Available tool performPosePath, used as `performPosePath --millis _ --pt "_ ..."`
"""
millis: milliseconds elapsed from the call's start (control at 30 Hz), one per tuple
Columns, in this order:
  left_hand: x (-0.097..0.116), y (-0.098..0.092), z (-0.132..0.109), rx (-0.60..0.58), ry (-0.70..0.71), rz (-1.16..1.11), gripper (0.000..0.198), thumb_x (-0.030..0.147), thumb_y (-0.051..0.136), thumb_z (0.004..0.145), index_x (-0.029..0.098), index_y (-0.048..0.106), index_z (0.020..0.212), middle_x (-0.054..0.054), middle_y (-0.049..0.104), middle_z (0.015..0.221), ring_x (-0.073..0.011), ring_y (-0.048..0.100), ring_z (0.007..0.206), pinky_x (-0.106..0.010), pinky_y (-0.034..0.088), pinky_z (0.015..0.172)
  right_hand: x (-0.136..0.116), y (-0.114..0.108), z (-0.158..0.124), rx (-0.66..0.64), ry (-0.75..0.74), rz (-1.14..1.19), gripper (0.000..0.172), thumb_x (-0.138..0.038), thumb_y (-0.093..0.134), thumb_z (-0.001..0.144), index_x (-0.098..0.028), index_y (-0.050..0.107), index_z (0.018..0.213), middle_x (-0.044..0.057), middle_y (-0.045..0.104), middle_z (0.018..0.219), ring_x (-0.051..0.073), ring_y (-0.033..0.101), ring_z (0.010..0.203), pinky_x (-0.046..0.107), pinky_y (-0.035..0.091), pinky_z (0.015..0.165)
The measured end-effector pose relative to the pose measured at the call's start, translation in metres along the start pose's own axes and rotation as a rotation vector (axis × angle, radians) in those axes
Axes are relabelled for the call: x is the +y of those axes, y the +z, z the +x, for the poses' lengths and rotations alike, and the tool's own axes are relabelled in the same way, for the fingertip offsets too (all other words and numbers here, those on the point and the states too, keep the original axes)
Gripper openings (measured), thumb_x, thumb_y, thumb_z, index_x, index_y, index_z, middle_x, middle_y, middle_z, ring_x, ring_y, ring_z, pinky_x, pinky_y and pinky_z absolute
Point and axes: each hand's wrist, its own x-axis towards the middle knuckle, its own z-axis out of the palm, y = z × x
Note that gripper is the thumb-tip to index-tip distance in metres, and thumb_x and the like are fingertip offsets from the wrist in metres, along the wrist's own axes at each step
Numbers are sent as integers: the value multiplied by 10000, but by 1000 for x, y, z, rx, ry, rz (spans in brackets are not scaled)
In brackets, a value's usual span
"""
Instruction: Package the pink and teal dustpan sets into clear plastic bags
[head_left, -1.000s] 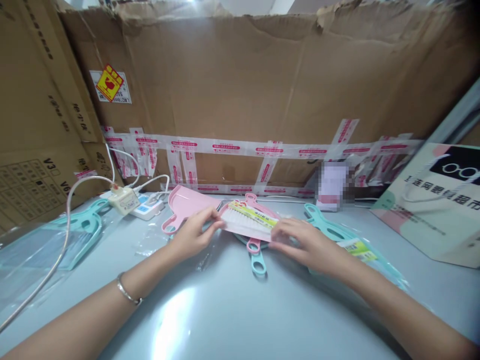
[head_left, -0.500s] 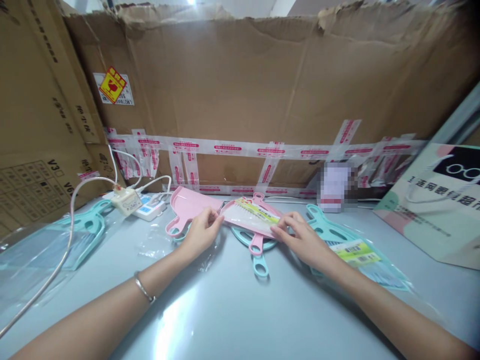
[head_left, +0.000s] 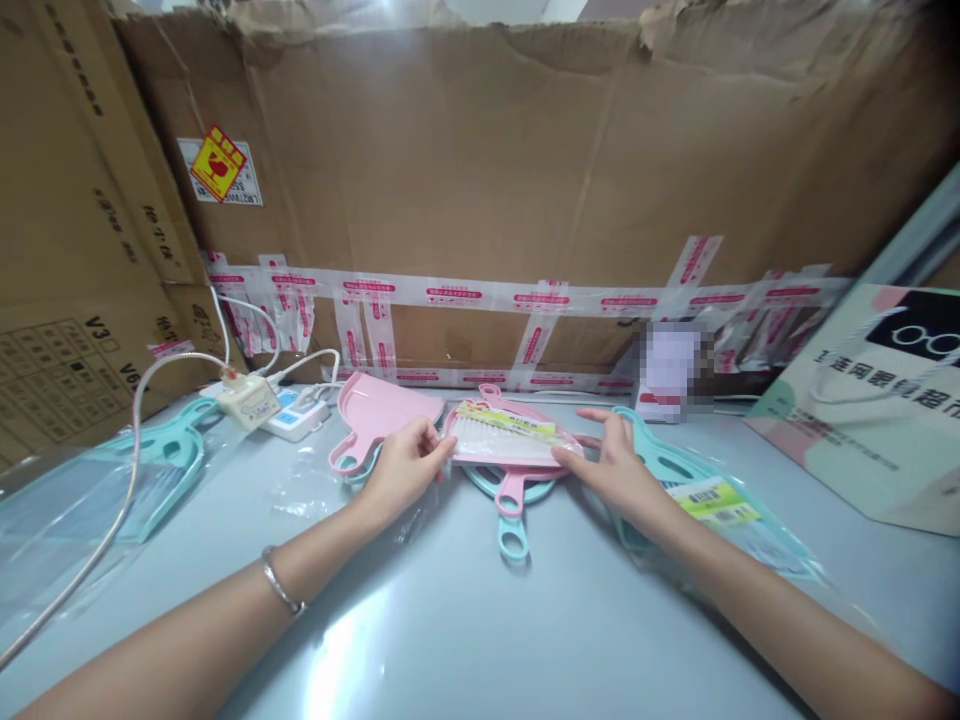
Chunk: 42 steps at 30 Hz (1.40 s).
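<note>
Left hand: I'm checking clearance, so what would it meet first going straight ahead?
Most likely the labelled pink brush-and-pan set; the left hand appears to be at its left edge, though depth leaves contact unclear.

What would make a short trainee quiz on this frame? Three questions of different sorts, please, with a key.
1. Multiple choice: which wrist wears the silver bracelet?
A) left
B) right
C) both
2. True or false: the right hand is gripping the paper bag.
3. Fill in the blank: below the pink packaged set, two loop handles show; the one nearest the viewer, the lower loop, is coloured ____.

Key:
1. A
2. False; its thumb is at the right end of the pink packaged set.
3. teal
</note>
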Motion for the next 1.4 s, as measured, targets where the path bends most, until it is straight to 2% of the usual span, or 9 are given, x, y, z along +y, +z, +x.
performPosePath --millis 167,267,400,533,733,933,1033,1200,1400 --pt "3 0 -1 -14 -107 -134 278 353 605 713 190 393 638 64 509 458 -76 468 391 -194 320 442 -7 -3 6 -117 254 362 622 -173 650 699 -163 320 1226 58 590 949 124 631 703 262 547 750" --pt "5 -1 1 -39 -294 -272 325 326 683 658 183 436 813 70 540 470 -69 460 398 -183 323 444 -12 -6 9 -152 388 531 458 -27 579 700 -85 447 1134 21 624 698 85 590 531 165 548 575" --pt "10 -5 4 -180 -476 -425 382 332 731 616 126 515 854 50 547 517 -38 425 422 -176 332 463 -19 -12 11 -253 425 583 241 15 546 689 -87 609 898 38 661 663 84 615 546 117 530 497" --pt "20 -6 -1 -247 -329 -377 369 368 707 648 115 557 870 39 552 537 -60 461 462 -200 347 492 -33 -22 9 -259 280 589 281 24 531 692 -100 658 910 30 691 733 66 611 547 104 518 480" --pt "35 -6 -17 -346 -153 -383 414 398 638 724 162 522 1044 2 601 708 -109 556 623 -234 394 586 -42 -62 1 -12 247 607 223 12 548 693 -114 688 812 21 695 725 58 596 509 104 527 482" --pt "39 -10 -19 -294 -142 -333 345 427 595 742 175 551 973 -11 622 750 -130 574 670 -262 401 631 7 -126 -29 388 309 630 229 59 523 658 -121 660 695 16 661 638 77 621 509 80 534 485" --pt "39 -9 -17 -252 -142 -325 330 430 567 754 162 556 946 -21 623 752 -130 567 660 -262 383 611 32 -145 -48 491 391 631 227 84 522 616 -113 635 633 17 635 591 75 594 446 63 516 439" --pt "38 -9 -17 -246 -115 -309 321 434 542 770 161 561 938 -28 633 759 -135 571 670 -266 387 617 47 -152 -66 451 492 548 233 32 578 589 -148 631 727 46 657 658 124 631 505 116 554 485" --pt "40 -11 -19 -259 -85 -284 307 433 527 775 170 566 929 -28 635 762 -141 577 670 -268 394 624 56 -145 -68 264 377 244 273 -121 624 646 -241 562 884 51 684 776 143 656 606 169 546 607"
